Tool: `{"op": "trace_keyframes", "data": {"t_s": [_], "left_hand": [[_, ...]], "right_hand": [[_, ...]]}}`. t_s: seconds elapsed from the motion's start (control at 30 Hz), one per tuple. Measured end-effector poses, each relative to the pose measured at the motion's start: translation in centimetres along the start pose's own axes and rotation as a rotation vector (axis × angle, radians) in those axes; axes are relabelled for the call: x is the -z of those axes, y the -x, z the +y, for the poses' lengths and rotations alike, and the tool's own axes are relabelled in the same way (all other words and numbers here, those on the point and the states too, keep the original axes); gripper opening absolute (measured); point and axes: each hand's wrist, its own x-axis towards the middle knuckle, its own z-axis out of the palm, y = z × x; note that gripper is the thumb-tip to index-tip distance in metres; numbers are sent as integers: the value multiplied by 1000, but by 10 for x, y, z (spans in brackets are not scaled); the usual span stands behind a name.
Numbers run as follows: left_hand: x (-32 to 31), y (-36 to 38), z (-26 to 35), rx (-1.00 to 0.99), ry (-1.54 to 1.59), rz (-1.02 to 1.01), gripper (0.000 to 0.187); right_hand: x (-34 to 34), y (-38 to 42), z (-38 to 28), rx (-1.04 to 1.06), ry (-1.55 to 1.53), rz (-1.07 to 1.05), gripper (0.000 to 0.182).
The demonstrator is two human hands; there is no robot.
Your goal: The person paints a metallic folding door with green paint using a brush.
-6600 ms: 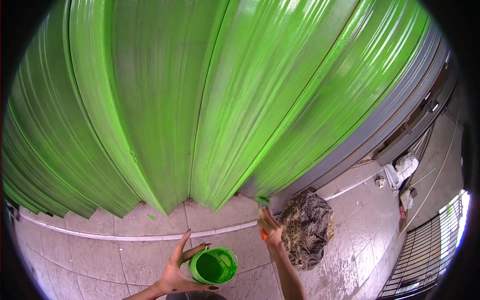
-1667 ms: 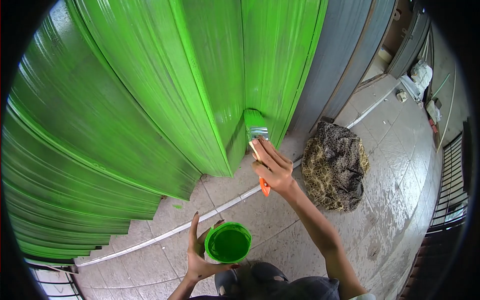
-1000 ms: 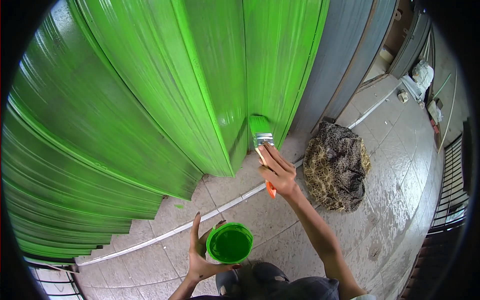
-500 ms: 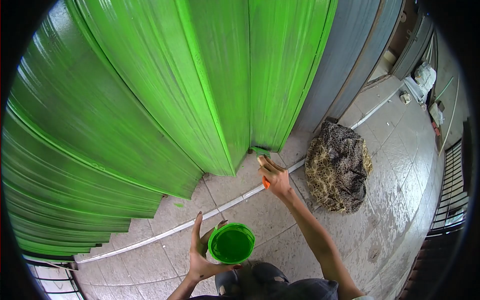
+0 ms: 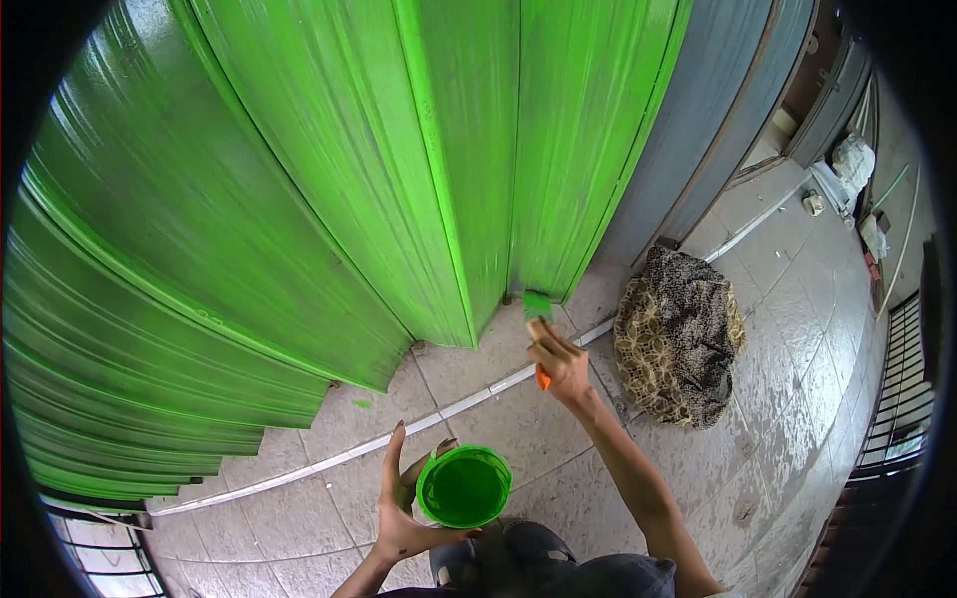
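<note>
My right hand (image 5: 560, 365) is closed round the handle of a paintbrush (image 5: 538, 307). Green paint coats the bristles, which are at the bottom edge of a green folding metal panel (image 5: 568, 149); whether they touch it I cannot tell. An orange part of the handle shows below my fingers. Held in my left hand (image 5: 401, 503) is a round tub (image 5: 465, 486) of green paint, its open top facing up, thumb and fingers around its side. The tub is below and left of the brush.
Unpainted grey panels (image 5: 688, 120) stand to the right of the green ones. A patterned cloth bundle (image 5: 678, 339) lies on the tiled floor (image 5: 518, 429), right of my right arm. White bags (image 5: 852, 164) and a black grille (image 5: 897, 379) are farther right.
My right hand and the brush have moved slightly right and down, and the bristles now point more upward. The view has shifted a little. My left hand still holds the tub.
</note>
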Motion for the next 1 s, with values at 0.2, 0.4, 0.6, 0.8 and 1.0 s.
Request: {"op": "trace_keyframes", "data": {"t_s": [0.2, 0.4, 0.6, 0.8, 1.0], "left_hand": [[-4, -1, -3, -15, 12, -40, 145], [-3, -2, -7, 4, 30, -20, 145], [-4, -6, -3, -7, 30, -31, 143], [-6, -8, -5, 8, 48, -14, 143], [1, -15, -11, -30, -28, 20, 139]], "right_hand": [[8, -34, 3, 65, -28, 5, 16], [8, -11, -4, 126, -23, 38, 16], [14, -34, 1, 141, 23, 91, 18], [0, -22, 5, 143, 24, -78, 20], [70, -65, -28, 64, -180, 256, 18]]}}
